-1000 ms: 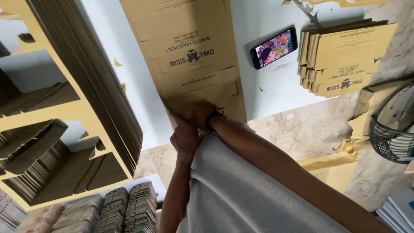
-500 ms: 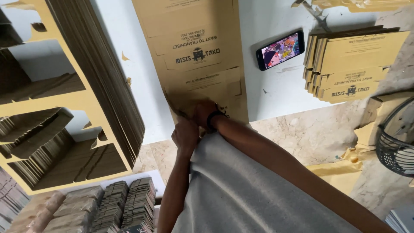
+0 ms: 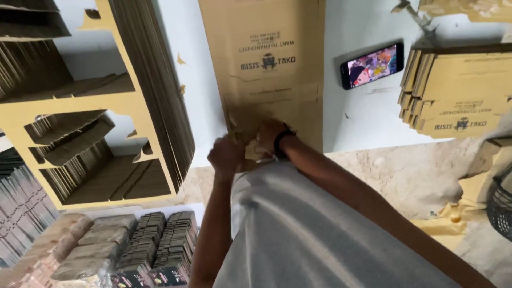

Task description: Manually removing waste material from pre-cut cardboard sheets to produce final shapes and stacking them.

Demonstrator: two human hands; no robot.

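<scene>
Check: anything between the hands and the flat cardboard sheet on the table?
Nothing visible. The left hand and right hand are both already at the near edge of the cardboard sheet. The phone lies off to the side.

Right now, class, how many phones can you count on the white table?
1. The phone lies flat with its screen lit, between the printed cardboard sheet under the person's hands and the stack of folded boxes. Another could be hidden under cardboard.

Even, soft daylight fills the scene; the white tabletop [image 3: 368, 122] reads bright, almost washed out near its far edge. Shadows are faint, darkest under the left hand [image 3: 226, 156] and right hand [image 3: 269, 137], both smeared by motion blur. The phone [image 3: 372, 66] screen glows. Wide-angle stretching bends the cardboard stack [image 3: 154, 90] at the left.
</scene>
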